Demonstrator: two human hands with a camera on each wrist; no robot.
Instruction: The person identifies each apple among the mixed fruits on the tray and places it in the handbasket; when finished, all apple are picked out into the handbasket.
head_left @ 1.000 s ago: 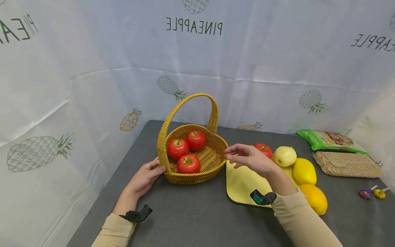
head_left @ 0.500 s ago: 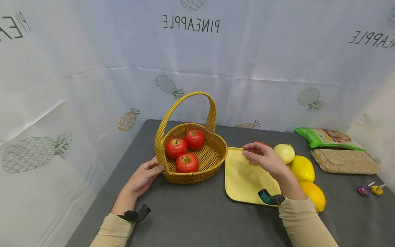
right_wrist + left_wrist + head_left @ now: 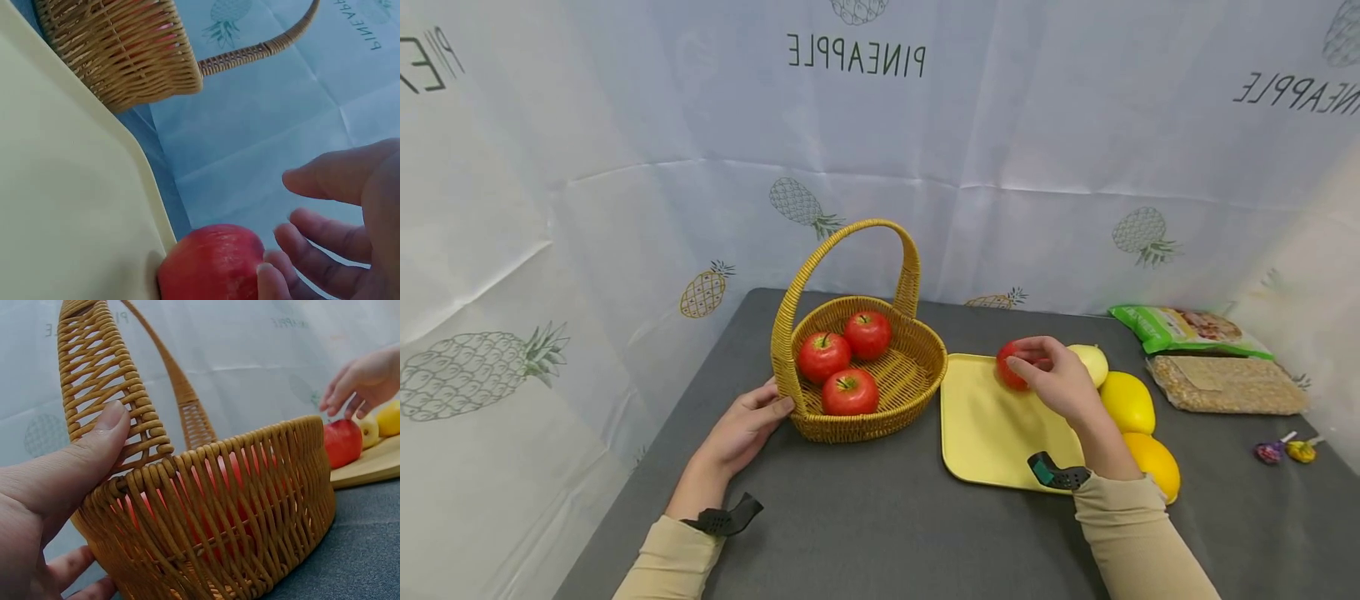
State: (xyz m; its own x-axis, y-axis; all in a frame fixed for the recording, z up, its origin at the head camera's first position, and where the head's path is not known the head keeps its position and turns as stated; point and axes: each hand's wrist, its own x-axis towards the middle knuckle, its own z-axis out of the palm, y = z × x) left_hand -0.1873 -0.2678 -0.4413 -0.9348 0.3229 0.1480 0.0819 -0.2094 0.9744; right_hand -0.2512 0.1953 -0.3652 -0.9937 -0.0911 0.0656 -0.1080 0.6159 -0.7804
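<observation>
A woven basket (image 3: pixel 902 379) with a tall arched handle holds three red apples (image 3: pixel 851 392). My left hand (image 3: pixel 739 429) grips its left end, the thumb (image 3: pixel 112 419) lying against the handle's base and the other fingers around the outer side. Another red apple (image 3: pixel 1011 367) sits at the far edge of a yellow tray (image 3: pixel 992 442). Over this apple is my right hand (image 3: pixel 1060 379), thumb and fingers spread apart. In the right wrist view some fingertips are close to the apple (image 3: pixel 212 265); whether they touch it, I cannot tell.
A pale yellow-green fruit (image 3: pixel 1092 363), a yellow fruit (image 3: pixel 1127 402) and an orange-yellow fruit (image 3: pixel 1153 465) lie along the tray's right side. Farther right are a green packet (image 3: pixel 1195 331), a clear bag of grains (image 3: pixel 1228 384) and two lollipops (image 3: pixel 1270 452). A pineapple-print curtain (image 3: pixel 1037 150) hangs behind.
My right hand has moved from beside the basket's right rim, rightward over the tray to the apple there. My left hand has kept its hold on the basket.
</observation>
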